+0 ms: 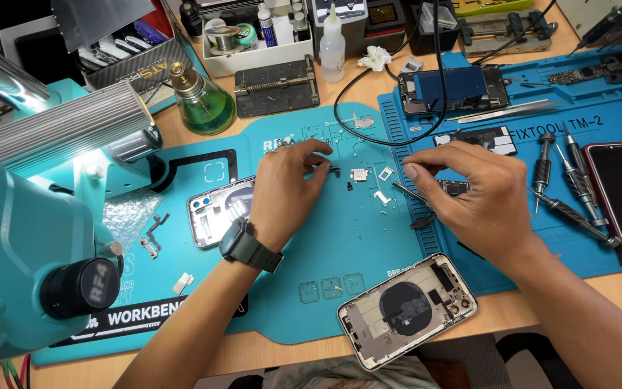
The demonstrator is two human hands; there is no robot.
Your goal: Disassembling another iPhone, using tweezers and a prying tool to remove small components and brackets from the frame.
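On the teal mat (340,245), small metal parts (360,175) are spread apart, seemingly so each can be picked singly. A tiny dark part (335,171) just left of them is pinched by the left hand (282,191). Tweezers (410,194) are gripped by the closed fingers of the right hand (480,198), right of the parts. A phone shell (406,308) is laid near the mat's front edge.
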